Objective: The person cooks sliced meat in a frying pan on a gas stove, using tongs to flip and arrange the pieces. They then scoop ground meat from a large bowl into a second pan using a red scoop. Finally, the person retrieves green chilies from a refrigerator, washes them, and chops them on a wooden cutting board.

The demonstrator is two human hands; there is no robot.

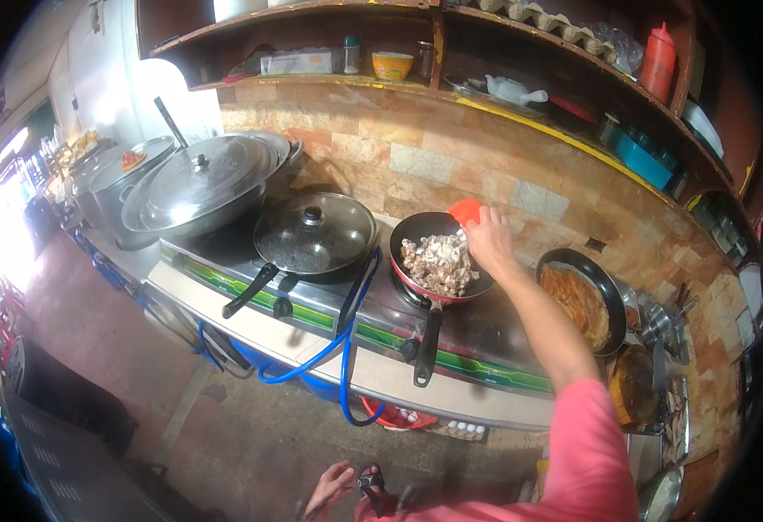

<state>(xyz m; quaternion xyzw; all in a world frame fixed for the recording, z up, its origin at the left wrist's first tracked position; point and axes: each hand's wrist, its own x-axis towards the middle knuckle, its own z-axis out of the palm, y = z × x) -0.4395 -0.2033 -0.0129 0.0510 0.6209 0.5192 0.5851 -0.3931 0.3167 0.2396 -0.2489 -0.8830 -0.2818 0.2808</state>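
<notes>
My right hand (489,240) holds a small red container (465,212) over the right side of a frying pan (414,228) with a red outside. In that pan lies chopped, browned food (437,271) with a whitish substance on top. The pan sits on a gas stove (381,313), its black handle (428,346) towards me. My left hand (332,484) hangs low near my body, fingers loosely bent, holding nothing. To the left, a second frying pan stands under a glass lid (315,233). At the right, a black pan (610,293) holds an orange-brown food (574,303).
A large lidded metal wok (205,186) and pots (132,171) stand to the left. A blue hose (348,352) loops over the counter's front edge. Wooden shelves (329,81) run above. Below the counter are a red basin (397,417) and eggs (466,428).
</notes>
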